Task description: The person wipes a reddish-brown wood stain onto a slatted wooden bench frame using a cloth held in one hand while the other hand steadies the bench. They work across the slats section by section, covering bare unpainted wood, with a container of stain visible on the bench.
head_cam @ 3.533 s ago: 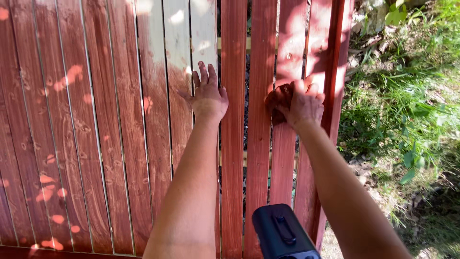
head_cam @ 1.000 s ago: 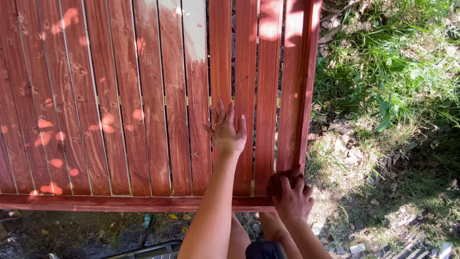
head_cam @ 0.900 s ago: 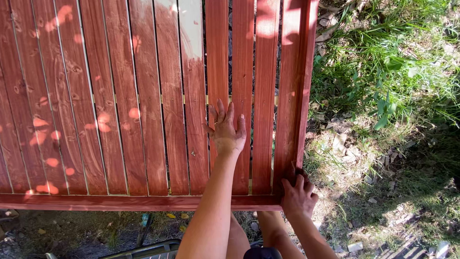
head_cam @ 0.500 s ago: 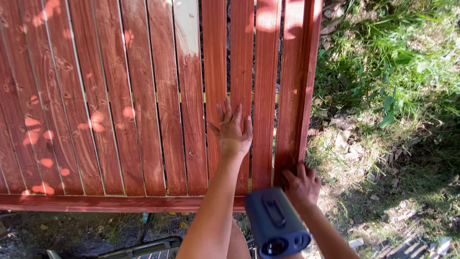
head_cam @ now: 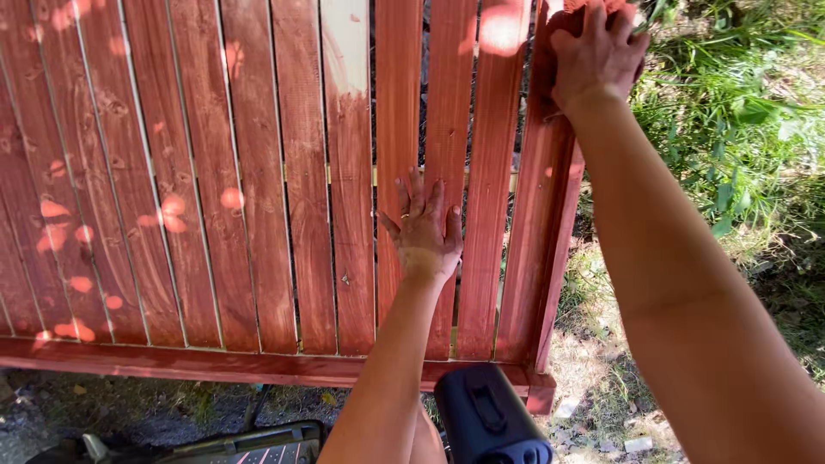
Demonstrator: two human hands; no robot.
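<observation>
**Stained picket fence panel, two hands on the boards**

Item one: the red-stained fence panel (head_cam: 258,172), vertical pickets on a bottom rail (head_cam: 215,363), filling the left and centre of your view. One picket (head_cam: 345,51) is pale and unstained at its top; the rest are reddish brown with sun spots.

Your left hand (head_cam: 423,230) lies flat against the pickets near the middle, fingers spread and open, a ring on one finger, gripping nothing.

Your right hand (head_cam: 597,53) is raised to the top of the end post (head_cam: 541,241) at the panel's right edge, fingers curled over a reddish rag (head_cam: 593,5) pressed to the wood; little of the rag shows.

Also present: a dark blue-black device (head_cam: 490,421) low in the view between your arms, grass (head_cam: 739,112) to the right of the fence, and bare gravelly ground (head_cam: 593,404) below the post.
</observation>
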